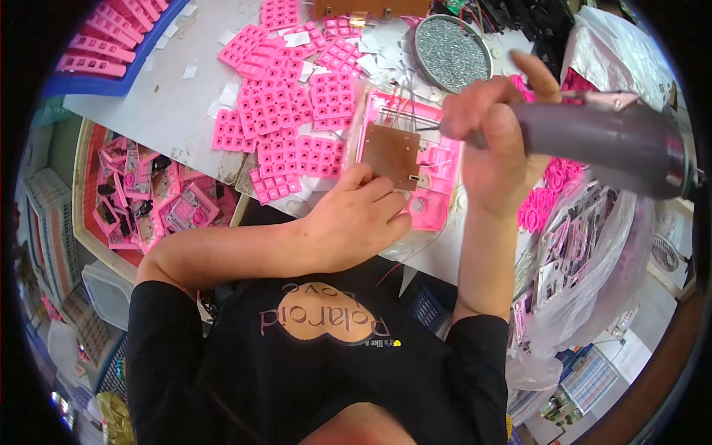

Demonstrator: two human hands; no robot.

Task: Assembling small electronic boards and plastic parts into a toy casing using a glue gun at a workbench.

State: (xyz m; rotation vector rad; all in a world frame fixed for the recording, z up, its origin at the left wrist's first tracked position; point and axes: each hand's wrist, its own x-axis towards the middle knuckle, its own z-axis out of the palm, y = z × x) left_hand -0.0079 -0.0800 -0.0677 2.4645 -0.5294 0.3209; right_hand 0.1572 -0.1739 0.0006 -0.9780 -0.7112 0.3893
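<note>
A pink plastic casing (432, 215) lies on the table in front of me, and a brown circuit board (389, 152) sits inside it. Bent fingers of my left hand (348, 226) press on the near left edge of the board; its fingertips are partly hidden. My right hand (493, 144) is closed around a dark grey electric screwdriver (601, 141), its index finger raised off the tool. The screwdriver lies nearly level, its bit pointing left over the board's right edge. Thin wires (400, 100) rise at the casing's far end.
Pink keypad pieces (271, 104) are heaped left of the casing. A round dish of small screws (452, 52) stands beyond it. A blue tray (111, 83) is at far left, a bin of pink housings (163, 193) below it. Plastic bags of parts (586, 245) line the right.
</note>
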